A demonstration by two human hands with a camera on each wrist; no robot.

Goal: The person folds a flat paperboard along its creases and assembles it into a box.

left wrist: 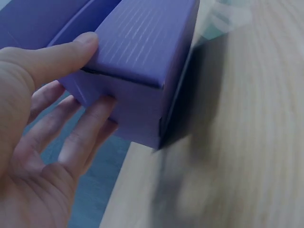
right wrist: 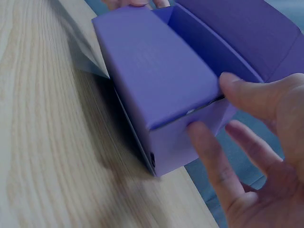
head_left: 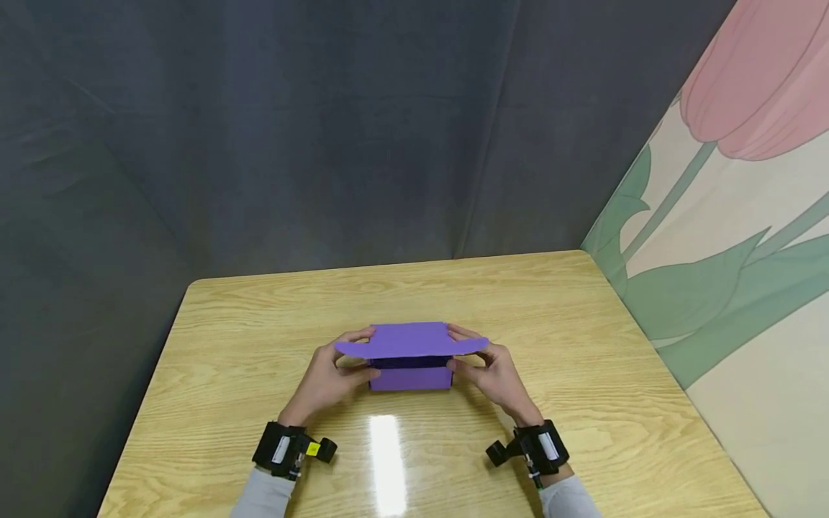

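A purple cardboard box point(head_left: 411, 379) stands on the wooden table, its lid point(head_left: 411, 339) partly raised and leaning over a dark gap at the top. My left hand point(head_left: 330, 378) grips the box's left end. In the left wrist view, the thumb point(left wrist: 85, 43) lies at the top edge while fingertips touch the end panel. At the opposite end, my right hand point(head_left: 495, 374) holds the box in the same way. The right wrist view has that thumb point(right wrist: 232, 83) on the upper corner and a finger point(right wrist: 202, 135) against the end panel. The inside of the box is mostly hidden.
The light wood table point(head_left: 259, 324) reaches back to a dark grey curtain point(head_left: 363, 144). A floral-patterned panel point(head_left: 764, 288) borders the right side. Black camera mounts sit on the left wrist point(head_left: 281, 450) and right wrist point(head_left: 542, 450).
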